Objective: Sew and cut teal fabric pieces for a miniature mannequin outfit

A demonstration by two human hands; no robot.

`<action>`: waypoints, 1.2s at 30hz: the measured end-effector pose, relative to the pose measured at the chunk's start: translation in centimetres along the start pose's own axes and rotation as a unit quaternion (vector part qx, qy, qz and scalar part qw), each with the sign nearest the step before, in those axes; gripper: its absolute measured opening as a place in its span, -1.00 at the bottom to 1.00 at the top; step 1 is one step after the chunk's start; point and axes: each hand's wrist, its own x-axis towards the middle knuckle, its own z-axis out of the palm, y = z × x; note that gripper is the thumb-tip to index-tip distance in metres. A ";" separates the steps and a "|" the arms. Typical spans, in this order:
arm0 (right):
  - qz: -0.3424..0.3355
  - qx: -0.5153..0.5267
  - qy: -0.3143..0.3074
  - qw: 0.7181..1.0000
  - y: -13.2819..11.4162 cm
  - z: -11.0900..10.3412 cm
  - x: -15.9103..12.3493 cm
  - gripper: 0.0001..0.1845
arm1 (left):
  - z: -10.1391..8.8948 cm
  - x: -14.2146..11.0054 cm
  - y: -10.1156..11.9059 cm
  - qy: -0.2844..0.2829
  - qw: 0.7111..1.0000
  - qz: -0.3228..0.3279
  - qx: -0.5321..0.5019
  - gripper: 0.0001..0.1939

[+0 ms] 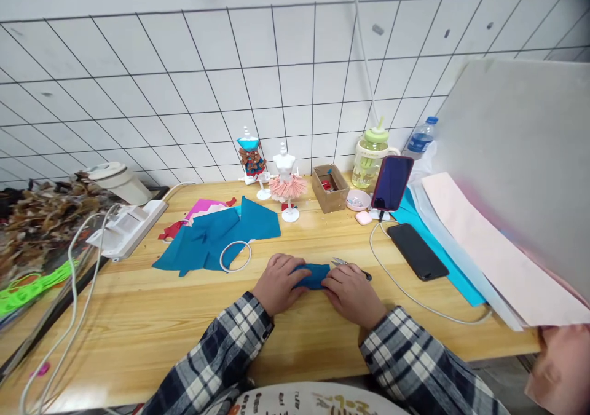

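Between my hands a small strip of dark blue fabric [315,276] lies low over the wooden table. My left hand [280,283] grips its left end, thumb and fingers closed on it. At the right end, my right hand [354,293] has its fingers pressed on the same fabric. Scissors [340,261] lie just behind my right hand, which partly covers them. Left of my hands are larger pieces of blue fabric [203,243], with a white ring [236,256] resting on their front edge.
Two small dress forms, one in a pink skirt [288,187] and one in a blue outfit [251,157], stand at the back. A cardboard box [330,189], a green-lidded jug [371,157], phones [417,252] and coloured sheets [498,255] are to the right. A power strip [138,227] lies left.
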 end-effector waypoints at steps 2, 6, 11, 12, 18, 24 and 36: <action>0.008 0.015 -0.007 1.000 -0.3 -0.4 0.1 -0.84 | -0.5 0.0 -0.3 -0.036 0.998 0.031 -0.028 -0.75; 0.012 0.033 -0.019 0.999 -0.9 -0.7 0.6 -0.66 | -0.5 0.2 -0.3 -0.051 0.998 0.023 -0.041 -0.78; 0.007 0.012 -0.045 0.999 -1.0 -0.6 1.6 -0.75 | -0.5 0.5 0.0 -0.050 0.998 0.012 -0.041 -0.76; 0.000 0.000 -0.046 0.999 -0.9 -0.6 1.8 -0.79 | -0.6 0.5 0.1 -0.049 0.998 0.009 -0.039 -0.72; -0.017 -0.030 -0.053 0.998 -0.6 -1.3 2.2 -0.80 | -0.5 0.4 0.2 -0.042 0.999 -0.002 -0.020 -0.78; -0.005 -0.045 -0.017 0.999 -0.9 -0.5 2.4 -0.83 | -0.3 0.5 0.3 0.003 0.998 -0.024 -0.062 -0.74; -0.035 -0.020 0.184 0.982 1.1 -2.2 0.1 -0.64 | -3.9 -3.6 0.1 -0.125 0.600 -0.300 -0.731 -0.18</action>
